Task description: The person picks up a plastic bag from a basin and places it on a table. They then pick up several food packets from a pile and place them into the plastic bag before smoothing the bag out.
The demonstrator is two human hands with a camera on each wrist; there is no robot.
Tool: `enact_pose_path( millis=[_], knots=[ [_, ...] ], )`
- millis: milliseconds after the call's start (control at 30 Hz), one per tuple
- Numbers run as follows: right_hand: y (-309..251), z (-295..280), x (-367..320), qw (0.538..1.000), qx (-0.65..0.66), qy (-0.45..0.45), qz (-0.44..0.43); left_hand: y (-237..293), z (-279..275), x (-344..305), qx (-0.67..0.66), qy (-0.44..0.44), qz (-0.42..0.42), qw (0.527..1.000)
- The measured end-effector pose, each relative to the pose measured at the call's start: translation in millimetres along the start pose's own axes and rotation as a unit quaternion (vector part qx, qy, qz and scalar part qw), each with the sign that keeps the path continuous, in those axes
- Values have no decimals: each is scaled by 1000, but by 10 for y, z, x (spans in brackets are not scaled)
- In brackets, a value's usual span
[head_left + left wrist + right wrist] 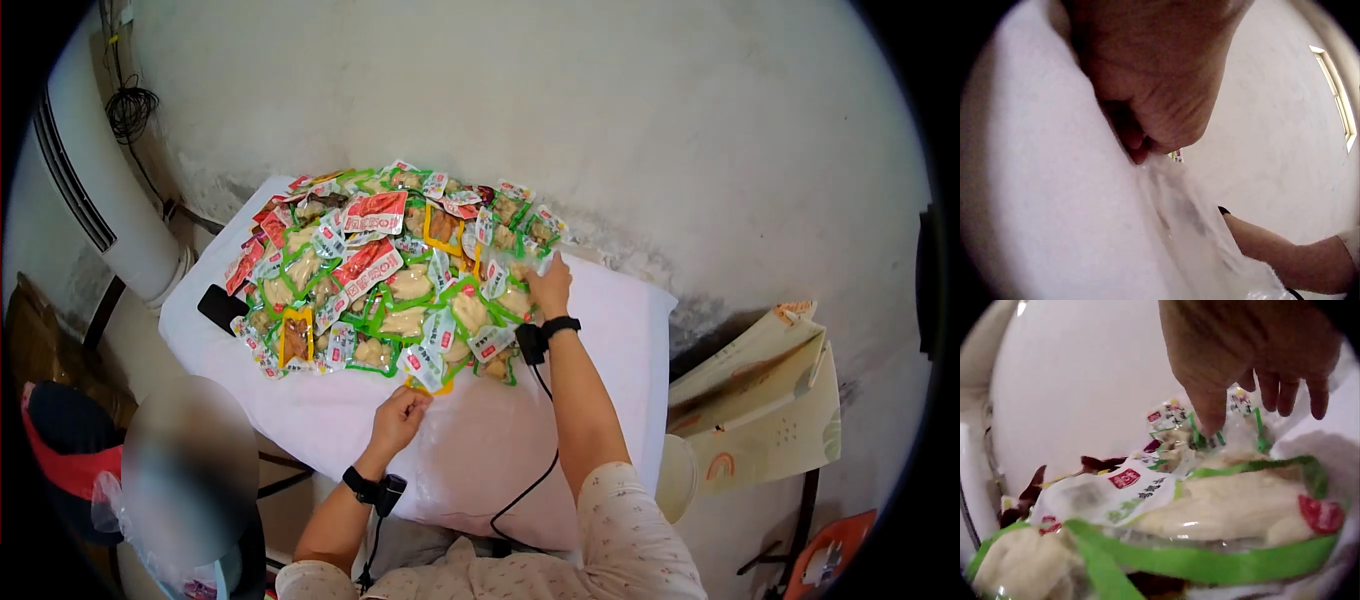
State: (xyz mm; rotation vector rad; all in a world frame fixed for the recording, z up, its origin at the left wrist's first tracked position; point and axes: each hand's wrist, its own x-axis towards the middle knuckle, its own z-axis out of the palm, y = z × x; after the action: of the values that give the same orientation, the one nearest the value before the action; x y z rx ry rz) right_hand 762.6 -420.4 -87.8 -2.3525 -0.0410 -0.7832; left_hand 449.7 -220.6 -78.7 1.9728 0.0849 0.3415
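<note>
A heap of sealed snack packets (pixel 410 285) with clear, green-edged fronts covers the back of the white-clothed table (pixel 620 320). My left hand (pixel 398 420) is at the heap's near edge, fingers curled. In the left wrist view it pinches a clear plastic bag (pixel 1191 231), which hangs from the fingertips. A yellow-edged packet (pixel 436 387) lies just beyond that hand. At the heap's right side is my right hand (pixel 549 287), over the outer packets. The right wrist view shows its thumb down at a green-edged packet (pixel 1175 450), the other fingers extended and spread.
A black phone-like object (pixel 220 310) lies at the heap's left edge. Red packets (pixel 375 212) are mixed into the heap. Cables run from both wrist cameras toward my body. Behind the table is a wall (pixel 600 100); folded patterned boards (pixel 760 400) lean to the right.
</note>
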Motion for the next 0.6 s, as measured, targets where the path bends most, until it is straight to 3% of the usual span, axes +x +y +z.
enact_pose_path(
  millis=[67, 133, 167, 200, 233, 267, 300, 333, 400, 433, 567, 600],
  knots=[
    [1, 119, 135, 1000, 4, 26, 7, -19, 11, -3, -2, 5, -10, 1000],
    [-126, -5, 238, 985, -8, -158, 62, -68, 27, -7, -22, 6, -22, 1000],
    [-156, 16, 271, 997, 17, -71, -15, -70, 17, -2, -20, 8, -22, 1000],
    [-208, -26, 309, 997, 19, -73, -16, -64, 11, -5, -10, 14, -5, 1000],
    [-271, -131, 360, 981, 188, -36, -4, -56, 19, -4, -2, 19, 12, 1000],
    [-319, -263, 407, 936, 351, 2, 8, -64, 30, 6, -3, 20, 12, 1000],
    [-274, -367, 449, 914, 396, -37, 77, -81, 40, 18, -2, 29, 29, 999],
    [-201, -456, 458, 915, 394, -38, 78, -88, 46, 13, 1, 37, 45, 998],
    [-88, -645, 420, 855, 488, -96, 145, -79, 29, -11, 13, 26, 33, 999],
    [-107, -828, 431, 844, 500, -41, 190, -71, 19, 3, 25, 21, 25, 999],
    [188, -1352, 163, 816, 530, -96, 209, -60, 26, -1, 40, 23, 33, 998],
    [297, -1461, 41, 777, 578, -113, 221, -79, 40, -3, 38, 38, 43, 998]
  ],
)
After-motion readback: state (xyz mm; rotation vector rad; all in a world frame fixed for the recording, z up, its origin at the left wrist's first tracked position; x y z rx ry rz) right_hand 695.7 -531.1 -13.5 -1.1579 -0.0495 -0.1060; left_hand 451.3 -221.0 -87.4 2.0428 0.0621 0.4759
